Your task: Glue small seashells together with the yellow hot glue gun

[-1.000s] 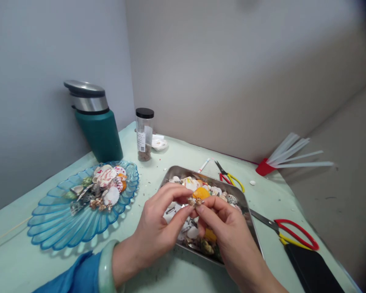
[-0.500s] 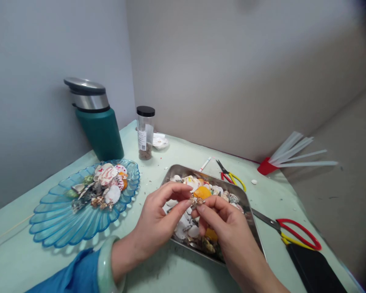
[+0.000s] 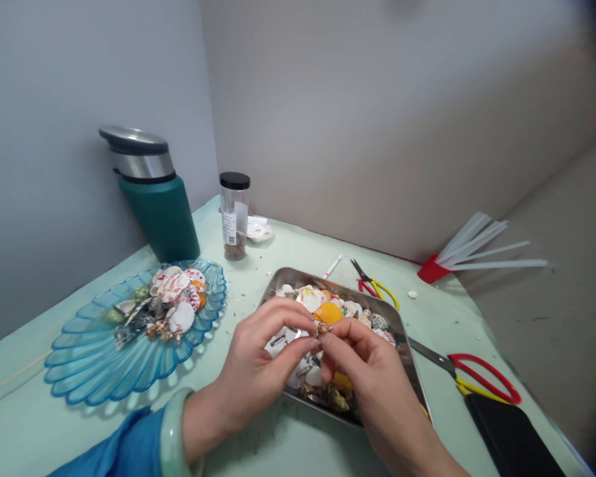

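Observation:
Between the fingertips of both hands is a small brown-and-white seashell [image 3: 322,328], partly covered by the fingers. My left hand [image 3: 263,358] pinches it from the left, thumb below and fingers above. From the right, my right hand [image 3: 372,371] grips it between thumb and forefinger. Both hands are over a metal tray [image 3: 411,363] filled with mixed shells, among them an orange shell [image 3: 328,312] and a pale fan-shaped shell [image 3: 308,297]. The hands hide part of the tray's contents.
A blue scalloped plate [image 3: 114,371] bearing shells lies left. Behind stand a green bottle [image 3: 156,215] and a clear jar [image 3: 235,225]. Small scissors [image 3: 377,288], larger scissors [image 3: 449,364], a black flat object [image 3: 509,430] and a red cup [image 3: 433,269] of translucent sticks lie right.
My left fingertips have closed in on the small shell, and it has turned slightly between the fingers. The view has shifted a little; the surrounding things stay in place.

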Motion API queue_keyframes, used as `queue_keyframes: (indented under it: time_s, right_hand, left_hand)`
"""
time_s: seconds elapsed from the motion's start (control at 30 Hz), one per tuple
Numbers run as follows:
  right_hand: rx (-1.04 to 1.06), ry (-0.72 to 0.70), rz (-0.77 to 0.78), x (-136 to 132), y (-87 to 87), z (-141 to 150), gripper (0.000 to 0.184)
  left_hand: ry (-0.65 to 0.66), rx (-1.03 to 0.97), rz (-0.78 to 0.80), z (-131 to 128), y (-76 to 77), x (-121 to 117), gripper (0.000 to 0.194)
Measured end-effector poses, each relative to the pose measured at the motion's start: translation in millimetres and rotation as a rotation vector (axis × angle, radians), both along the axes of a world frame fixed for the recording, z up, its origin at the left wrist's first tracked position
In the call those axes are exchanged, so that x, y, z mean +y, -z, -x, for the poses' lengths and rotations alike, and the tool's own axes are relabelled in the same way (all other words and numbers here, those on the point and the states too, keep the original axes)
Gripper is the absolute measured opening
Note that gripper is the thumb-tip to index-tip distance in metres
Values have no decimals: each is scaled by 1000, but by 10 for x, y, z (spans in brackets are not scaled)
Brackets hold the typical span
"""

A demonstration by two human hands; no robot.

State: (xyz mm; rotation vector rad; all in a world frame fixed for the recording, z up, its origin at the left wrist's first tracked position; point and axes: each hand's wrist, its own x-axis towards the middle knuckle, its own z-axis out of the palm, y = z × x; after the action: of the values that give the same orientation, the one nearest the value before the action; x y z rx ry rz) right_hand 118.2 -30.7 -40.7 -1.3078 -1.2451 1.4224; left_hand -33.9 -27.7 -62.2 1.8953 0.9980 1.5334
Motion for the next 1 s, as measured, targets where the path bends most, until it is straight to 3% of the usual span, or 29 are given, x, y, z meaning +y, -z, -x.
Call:
queue_keyframes:
  time_s: [0.3,0.73,0.9,1.0]
  right_hand:
    - [23,8,20,-12,-11,0,21]
    - [-59,-99,24,0,1,-29,27]
    - [-122,-11,-92,15,34,-62,25]
    - [-117,-36,-163,9,41,-77,30]
  left_hand:
    - [43,-78,102,-21,42,19,11]
    - [100,-288,355,-48,67,35,8]
    - [103,-399,486,-46,40,69,14]
    - [116,-415,512,-49,20,70,15]
